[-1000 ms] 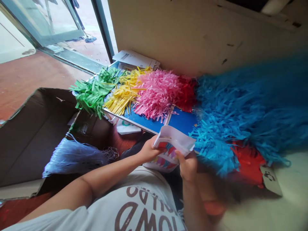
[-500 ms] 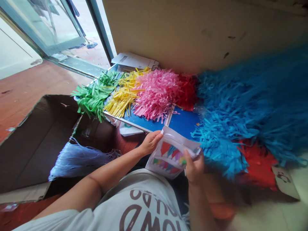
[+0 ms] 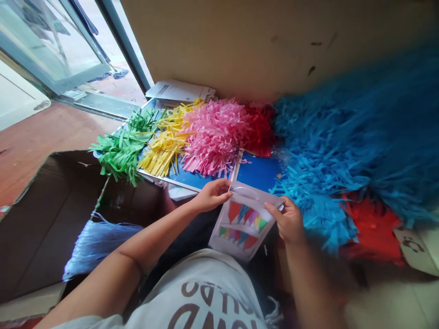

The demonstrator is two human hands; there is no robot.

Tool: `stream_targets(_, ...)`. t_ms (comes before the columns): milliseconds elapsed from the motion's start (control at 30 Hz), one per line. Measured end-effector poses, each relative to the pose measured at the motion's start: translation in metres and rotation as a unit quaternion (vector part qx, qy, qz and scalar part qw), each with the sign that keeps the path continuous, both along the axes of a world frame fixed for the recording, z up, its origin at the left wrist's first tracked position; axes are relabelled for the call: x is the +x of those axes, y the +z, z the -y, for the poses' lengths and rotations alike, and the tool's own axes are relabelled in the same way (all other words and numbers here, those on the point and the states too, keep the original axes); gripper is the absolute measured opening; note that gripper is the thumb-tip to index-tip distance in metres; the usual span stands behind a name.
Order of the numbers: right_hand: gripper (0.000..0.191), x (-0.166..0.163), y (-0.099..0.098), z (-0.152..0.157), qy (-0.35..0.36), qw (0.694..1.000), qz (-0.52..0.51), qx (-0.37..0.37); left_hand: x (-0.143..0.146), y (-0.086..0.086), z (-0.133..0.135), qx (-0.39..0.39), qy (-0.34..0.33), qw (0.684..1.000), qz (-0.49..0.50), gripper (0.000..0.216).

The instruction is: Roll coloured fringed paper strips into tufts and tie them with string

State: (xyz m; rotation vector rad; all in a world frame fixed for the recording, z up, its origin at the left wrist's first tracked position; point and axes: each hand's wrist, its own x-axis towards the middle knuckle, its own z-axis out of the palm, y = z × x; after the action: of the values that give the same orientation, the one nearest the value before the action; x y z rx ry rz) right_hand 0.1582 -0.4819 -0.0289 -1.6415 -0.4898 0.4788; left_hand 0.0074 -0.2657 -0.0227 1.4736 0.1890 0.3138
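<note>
Packet [image 3: 245, 224]: head view; white, is showing two rows of printed pennants, is tilting slightly, sitting between both hands in front of the shirt. Top end is lying over the near table edge in the view; cannot tell if touching.
Left hand [image 3: 214, 195]: is pinching the packet's top left corner, thumb on the near face, fingers bending in, nearly closed.
Right hand [image 3: 290, 219]: is gripping the top right corner, thumb pressing on the printed side, fingers curling behind, nearly closed.
Table [image 3: 259, 173]: blue top, is carrying the fringe bundles beyond the hands.
Fringe row: green bundle [image 3: 120, 151] is hanging over the near edge at far left, then yellow bundle [image 3: 163, 151], pink bundle [image 3: 217, 132], red bundle [image 3: 259, 130], all lying side by side.
Blue fringe [image 3: 329, 169]: large heap, is spreading right of the red; outer part blurring.
Red sheet [image 3: 373, 228]: is poking out below the blue heap, card [image 3: 416, 249] lying at its right end.
Cardboard box [image 3: 51, 214]: is standing open at left; pale strands [image 3: 98, 246] are draping beside its inner edge.
White papers [image 3: 183, 90]: are lying at the back, against the wall.
Shirt [image 3: 206, 294]: is showing brown lettering.
</note>
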Motion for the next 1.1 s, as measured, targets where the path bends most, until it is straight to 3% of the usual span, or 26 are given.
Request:
stream_targets(133, 0.031, 0.008, 0.009, -0.001, 0.025, 0.996, 0.073, -0.045, 0.011, 0.013, -0.007, -0.004, -0.027, 0.999, -0.044, 0.046)
stream_targets(367, 0.029, 0.013, 0.012, -0.004, 0.017, 0.987, 0.144, -0.069, 0.019, 0.025, -0.020, 0.149, -0.028, 0.987, -0.050, 0.031)
stream_targets(467, 0.027, 0.012, 0.013, -0.005, 0.018, 0.985, 0.156, -0.070, 0.019, 0.029, -0.021, 0.233, -0.009, 0.970, -0.070, 0.027)
stream_targets(567, 0.021, 0.014, 0.018, -0.008, 0.053, 0.981, 0.168, -0.081, 0.025, 0.042, -0.022, 0.299, -0.032, 0.950, -0.088, 0.026)
stream_targets(733, 0.025, 0.021, 0.023, -0.014, 0.095, 0.970, 0.199, -0.100, 0.046, 0.066, -0.029, 0.442, -0.156, 0.882, -0.059, 0.022)
stream_targets(933, 0.021, 0.019, 0.018, -0.013, 0.104, 0.967, 0.219, -0.080, 0.051, 0.071, -0.026, 0.585, -0.151, 0.793, -0.086, 0.018)
stream_targets(1100, 0.018, 0.017, 0.022, -0.014, 0.115, 0.956, 0.252, -0.095, 0.051, 0.084, -0.018, 0.659, -0.153, 0.721, -0.152, 0.020)
